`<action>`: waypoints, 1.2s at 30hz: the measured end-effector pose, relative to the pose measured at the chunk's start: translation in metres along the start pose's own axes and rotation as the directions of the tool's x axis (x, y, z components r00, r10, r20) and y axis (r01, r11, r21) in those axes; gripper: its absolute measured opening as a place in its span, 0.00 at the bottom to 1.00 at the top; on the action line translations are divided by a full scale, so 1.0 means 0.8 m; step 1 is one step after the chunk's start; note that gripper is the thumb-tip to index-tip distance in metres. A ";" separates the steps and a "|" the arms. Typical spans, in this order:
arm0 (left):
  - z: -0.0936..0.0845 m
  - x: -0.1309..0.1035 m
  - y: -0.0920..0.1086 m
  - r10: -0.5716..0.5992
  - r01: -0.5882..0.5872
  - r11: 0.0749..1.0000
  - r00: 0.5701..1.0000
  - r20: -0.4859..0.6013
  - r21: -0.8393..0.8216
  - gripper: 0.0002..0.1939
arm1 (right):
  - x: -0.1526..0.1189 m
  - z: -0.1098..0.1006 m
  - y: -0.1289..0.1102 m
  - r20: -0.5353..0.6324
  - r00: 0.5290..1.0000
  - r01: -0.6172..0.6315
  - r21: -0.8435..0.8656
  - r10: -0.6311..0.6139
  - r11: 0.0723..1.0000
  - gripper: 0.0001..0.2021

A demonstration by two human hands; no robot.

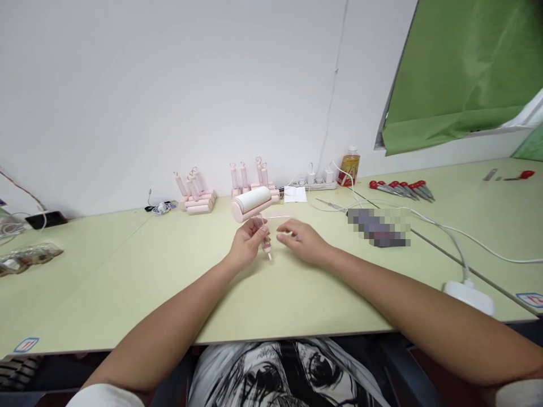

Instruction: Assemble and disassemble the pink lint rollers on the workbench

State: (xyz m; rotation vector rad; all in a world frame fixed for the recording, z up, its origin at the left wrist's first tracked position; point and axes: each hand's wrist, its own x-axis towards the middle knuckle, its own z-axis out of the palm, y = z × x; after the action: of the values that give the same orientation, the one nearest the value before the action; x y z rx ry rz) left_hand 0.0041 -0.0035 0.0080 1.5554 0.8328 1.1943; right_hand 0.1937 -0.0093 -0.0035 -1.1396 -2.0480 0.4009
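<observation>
My left hand (248, 242) is closed around the handle of a pink lint roller (253, 201), raised above the table. Its white roll points up and away from me, while the handle's lower end sticks out below my fingers. To the right of the handle, my right hand (303, 240) hovers with curved fingers, thumb apart from them, and nothing visible in it. A small gap separates it from the lint roller. Just behind my hands lies a thin, translucent pinkish strip (282, 216), too faint to name.
Along the wall stand more pink lint rollers in a left group (199, 203) and a middle group behind my hands. Further right are a power strip (324, 185), scissors (331, 204), a drink bottle (349, 167), red-ended tools (401, 189), white cables and a white charger (469, 297).
</observation>
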 end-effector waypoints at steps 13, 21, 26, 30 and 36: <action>-0.007 0.002 -0.001 0.041 -0.013 0.983 0.988 -0.150 0.185 0.17 | 0.018 -0.019 0.059 -0.029 0.990 -0.139 -0.304 0.136 0.942 0.15; -0.015 0.004 -0.003 0.160 -0.081 0.902 0.975 -0.155 0.424 0.14 | 0.018 -0.017 0.055 -0.008 0.974 -0.219 -0.289 0.226 0.932 0.26; -0.019 0.002 0.000 0.173 -0.096 0.795 0.982 -0.073 0.599 0.08 | 0.024 -0.030 0.053 -0.137 0.872 -0.437 0.213 0.469 0.874 0.17; -0.021 0.001 -0.004 0.053 -0.076 0.718 0.997 0.054 0.691 0.09 | 0.024 -0.048 0.050 -0.105 0.811 -0.414 0.593 0.576 0.690 0.09; -0.019 0.001 -0.009 -0.068 -0.022 0.643 0.994 0.086 0.765 0.10 | 0.013 -0.038 0.033 0.057 0.822 -0.408 0.752 0.566 0.517 0.06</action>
State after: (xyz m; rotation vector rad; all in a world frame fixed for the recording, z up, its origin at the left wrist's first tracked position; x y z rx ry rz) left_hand -0.0100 0.0037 0.0023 2.2564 1.3993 0.7272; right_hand 0.2283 0.0118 0.0064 -1.1317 -1.1123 1.2347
